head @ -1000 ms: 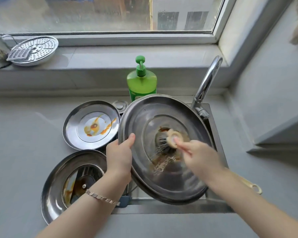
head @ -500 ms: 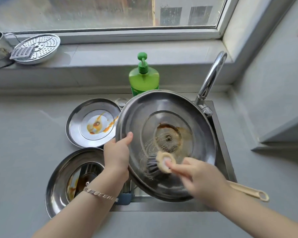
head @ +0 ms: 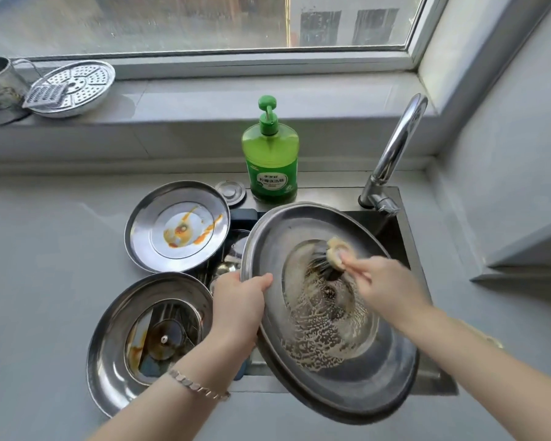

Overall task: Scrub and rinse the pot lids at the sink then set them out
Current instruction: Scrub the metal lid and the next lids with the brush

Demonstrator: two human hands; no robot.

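Grey countertop (head: 45, 249) runs under a wide window, with a small steel sink (head: 404, 237) set into it on the right. A curved faucet (head: 395, 148) and a green soap bottle (head: 270, 154) stand behind the sink.

Over the sink I hold a big stainless pot lid (head: 379, 386), tilted with its inner face toward me. My left hand (head: 239, 307) grips its left rim, thumb over the inside edge and fingers curled behind. My right hand (head: 392, 288), blurred, is closed around a dish brush (head: 334, 254) just behind its round head. The dark bristles press on the lid's upper middle.

Foamy brownish suds smear the lid's centre and lower half, while the outer band looks like plain shiny metal.

I judge the job to be early: this lid is mid-scrub and not yet rinsed. Two more lie inner face up just to its left. The farther lid (head: 147, 237) is streaked with orange sauce, and the nearer lid (head: 109, 361) is stained brown near its centre screw. Neither shows suds. I see no washed lid set out.
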